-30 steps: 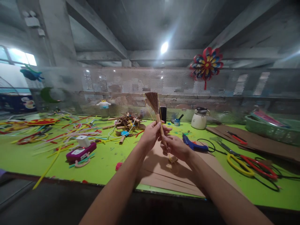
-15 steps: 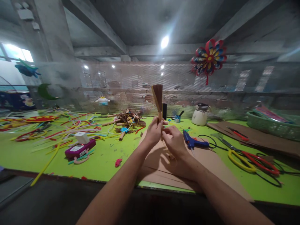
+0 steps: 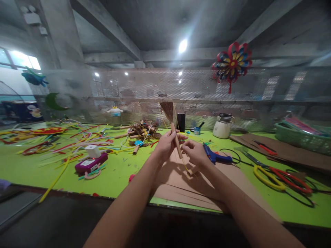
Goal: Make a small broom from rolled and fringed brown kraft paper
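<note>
Fingers (image 3: 169,139) of my left hand (image 3: 165,146) are wrapped tight around the stick of a little brown broom (image 3: 171,120). It stands almost straight up, a bit tilted, with its bristles fanned out at the top, toward 12 o'clock. My right hand (image 3: 195,155) is just beside the left one, at its 3 o'clock. Its fingers (image 3: 186,146) are pinched shut on a thin yellow string (image 3: 184,163) that runs down from the stick. Both hands are up in the air over a brown cardboard sheet (image 3: 232,179) lying on the green bench (image 3: 116,172).

At 3 o'clock from my hands a blue glue gun (image 3: 214,155) lies on the bench. Further that way are yellow scissors (image 3: 266,174) and red scissors (image 3: 294,181). At 1 o'clock stands a white kettle (image 3: 222,127). At 9 o'clock is a purple box (image 3: 90,163), with lots of coloured strips (image 3: 64,148) spread around it. At 11 o'clock is a pile of brown scraps (image 3: 141,132)
</note>
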Demonstrator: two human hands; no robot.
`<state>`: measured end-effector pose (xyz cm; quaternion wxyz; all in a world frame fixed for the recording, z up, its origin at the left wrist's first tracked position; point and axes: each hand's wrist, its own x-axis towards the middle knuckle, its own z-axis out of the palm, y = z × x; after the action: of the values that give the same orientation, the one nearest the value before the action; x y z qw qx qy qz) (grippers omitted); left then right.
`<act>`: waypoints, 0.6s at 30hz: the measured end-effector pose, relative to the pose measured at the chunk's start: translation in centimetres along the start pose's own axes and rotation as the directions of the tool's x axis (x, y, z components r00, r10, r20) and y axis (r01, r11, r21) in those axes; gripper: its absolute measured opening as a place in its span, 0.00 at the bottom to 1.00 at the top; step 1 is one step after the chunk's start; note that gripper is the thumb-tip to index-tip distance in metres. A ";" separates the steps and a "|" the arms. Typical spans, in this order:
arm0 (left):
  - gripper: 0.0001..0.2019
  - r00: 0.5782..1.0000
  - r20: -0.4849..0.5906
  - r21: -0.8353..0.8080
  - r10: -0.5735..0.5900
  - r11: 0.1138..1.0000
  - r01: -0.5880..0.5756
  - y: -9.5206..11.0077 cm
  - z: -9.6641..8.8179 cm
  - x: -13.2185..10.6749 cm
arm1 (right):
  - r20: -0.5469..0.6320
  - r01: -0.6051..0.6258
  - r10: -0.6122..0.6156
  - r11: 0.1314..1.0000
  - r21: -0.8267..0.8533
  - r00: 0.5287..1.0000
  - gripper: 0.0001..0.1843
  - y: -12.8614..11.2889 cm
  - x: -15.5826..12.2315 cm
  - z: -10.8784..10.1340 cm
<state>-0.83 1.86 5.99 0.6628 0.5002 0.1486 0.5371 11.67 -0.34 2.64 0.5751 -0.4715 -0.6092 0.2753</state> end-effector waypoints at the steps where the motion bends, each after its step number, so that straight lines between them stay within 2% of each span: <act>1: 0.04 1.000 -0.003 -0.029 -0.008 1.000 0.008 0.1 -0.1 -0.1 | 0.043 -0.048 0.046 0.997 0.060 0.998 0.05 0.1 0.0 0.0; 3: 0.04 1.000 -0.018 -0.077 -0.013 0.997 0.011 0.2 -0.2 -0.1 | 0.138 -0.125 0.106 0.983 0.138 0.985 0.04 0.2 0.0 -0.2; 6: 0.05 0.999 -0.048 -0.109 -0.007 0.994 0.002 0.5 -0.5 0.0 | 0.275 -0.162 0.119 0.977 0.140 0.954 0.06 0.3 -0.3 -0.4; 9: 0.05 0.996 -0.094 -0.109 0.010 0.994 -0.020 0.9 -1.1 0.2 | 0.421 -0.159 0.112 0.984 0.079 0.900 0.06 0.1 -0.6 -1.0; 12: 0.05 0.991 -0.136 -0.117 0.015 0.993 -0.032 1.2 -1.6 0.3 | 0.490 -0.086 0.117 0.993 -0.086 0.864 0.07 -0.6 -0.8 -1.8; 14: 0.06 0.989 -0.149 -0.107 0.016 0.994 -0.032 1.3 -1.7 0.4 | 0.509 -0.005 0.105 0.981 -0.194 0.854 0.08 -1.0 -0.8 -2.4; 15: 0.05 0.989 -0.150 -0.094 0.020 0.995 -0.034 1.2 -1.7 0.4 | 0.493 0.020 0.093 0.975 -0.221 0.865 0.09 -1.2 -0.7 -2.7; 18: 0.04 0.991 -0.124 -0.036 0.048 0.998 -0.053 1.1 -1.3 0.2 | 0.339 0.031 0.021 0.989 -0.146 0.941 0.15 -1.4 -0.5 -2.9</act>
<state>-2.33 2.62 6.38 0.6482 0.4567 0.1661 0.5862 14.02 -2.00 4.20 0.4253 -0.4571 -0.7193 0.3047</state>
